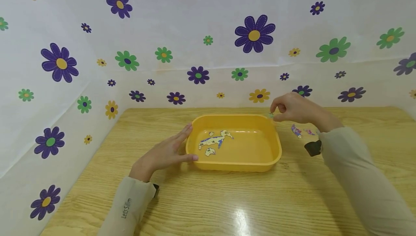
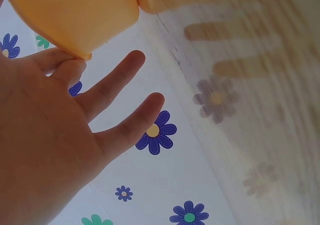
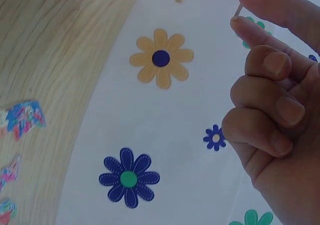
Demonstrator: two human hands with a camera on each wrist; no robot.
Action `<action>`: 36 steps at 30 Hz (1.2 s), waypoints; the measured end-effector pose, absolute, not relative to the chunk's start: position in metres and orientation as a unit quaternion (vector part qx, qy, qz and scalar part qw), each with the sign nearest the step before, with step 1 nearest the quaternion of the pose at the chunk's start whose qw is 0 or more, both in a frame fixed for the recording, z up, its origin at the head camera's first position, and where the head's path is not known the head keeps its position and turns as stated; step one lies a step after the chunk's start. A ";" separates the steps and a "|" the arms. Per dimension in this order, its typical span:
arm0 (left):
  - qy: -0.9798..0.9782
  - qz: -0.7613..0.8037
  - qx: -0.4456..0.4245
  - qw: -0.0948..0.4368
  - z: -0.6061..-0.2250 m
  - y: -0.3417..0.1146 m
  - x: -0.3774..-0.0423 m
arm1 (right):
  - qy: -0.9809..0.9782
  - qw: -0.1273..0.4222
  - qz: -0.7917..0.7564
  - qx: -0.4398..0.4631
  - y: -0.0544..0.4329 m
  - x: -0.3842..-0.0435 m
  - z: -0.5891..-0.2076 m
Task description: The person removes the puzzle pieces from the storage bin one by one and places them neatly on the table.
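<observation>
A yellow plastic tub sits on the wooden table. My left hand is at its left end, thumb at the near rim and fingertips along the left rim; the left wrist view shows two fingers stretched out free of it. Several flat irregular cut pieces, cream and blue, lie in the tub's left half. Over the far right corner, my right hand pinches a small thin greenish piece between thumb and index finger. This piece shows edge-on in the right wrist view, the other fingers curled into the palm.
Right of the tub, colourful cut pieces lie on the wooden table, partly beside my right sleeve. A black wrist device hangs below that wrist. White flowered cloth rises behind the table and along its left side.
</observation>
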State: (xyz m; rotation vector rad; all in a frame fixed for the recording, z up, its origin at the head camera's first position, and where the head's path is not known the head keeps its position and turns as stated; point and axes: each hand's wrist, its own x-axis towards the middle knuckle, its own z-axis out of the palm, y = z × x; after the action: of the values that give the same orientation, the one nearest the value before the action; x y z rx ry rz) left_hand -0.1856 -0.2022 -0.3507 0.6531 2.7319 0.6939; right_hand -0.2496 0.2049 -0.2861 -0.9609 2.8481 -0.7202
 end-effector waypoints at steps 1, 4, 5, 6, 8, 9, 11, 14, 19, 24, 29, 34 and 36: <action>0.937 0.238 0.224 0.124 -0.351 -0.202 -0.185 | 0.922 0.025 -0.233 -0.307 0.208 -0.249 -0.287; 0.937 0.234 0.226 0.124 -0.351 -0.203 -0.185 | 0.927 0.021 -0.226 -0.299 0.216 -0.247 -0.290; 0.937 0.234 0.227 0.123 -0.351 -0.203 -0.185 | 0.929 0.020 -0.225 -0.295 0.219 -0.246 -0.291; 0.937 0.234 0.227 0.123 -0.351 -0.203 -0.185 | 0.930 0.020 -0.223 -0.292 0.222 -0.245 -0.292; 0.938 0.232 0.227 0.123 -0.351 -0.203 -0.184 | 0.932 0.019 -0.222 -0.285 0.227 -0.244 -0.294; 0.938 0.232 0.227 0.123 -0.350 -0.203 -0.184 | 0.933 0.019 -0.223 -0.282 0.230 -0.244 -0.295; 0.938 0.231 0.227 0.124 -0.350 -0.202 -0.184 | 0.934 0.020 -0.224 -0.277 0.237 -0.243 -0.297; 0.938 0.230 0.227 0.125 -0.350 -0.202 -0.184 | 0.936 0.017 -0.222 -0.272 0.248 -0.243 -0.302; 0.937 0.229 0.231 0.125 -0.351 -0.201 -0.185 | 0.940 -0.003 -0.215 -0.265 0.265 -0.240 -0.308; 0.938 0.228 0.234 0.120 -0.351 -0.201 -0.186 | 0.942 -0.007 -0.214 -0.258 0.279 -0.239 -0.313; 0.937 0.230 0.236 0.120 -0.352 -0.202 -0.186 | 0.949 0.010 -0.212 -0.233 0.289 -0.238 -0.316; 0.937 0.229 0.236 0.120 -0.353 -0.203 -0.186 | 0.955 0.022 -0.202 -0.217 0.302 -0.238 -0.319; 0.938 0.227 0.233 0.120 -0.352 -0.203 -0.187 | 0.958 0.024 -0.192 -0.213 0.308 -0.238 -0.320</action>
State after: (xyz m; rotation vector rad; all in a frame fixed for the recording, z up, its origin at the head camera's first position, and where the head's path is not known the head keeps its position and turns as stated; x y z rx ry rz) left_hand -0.1866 -0.2030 -0.3518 0.6815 2.7397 0.6629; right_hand -0.2376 0.3080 -0.3199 -0.6594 2.9645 -0.5932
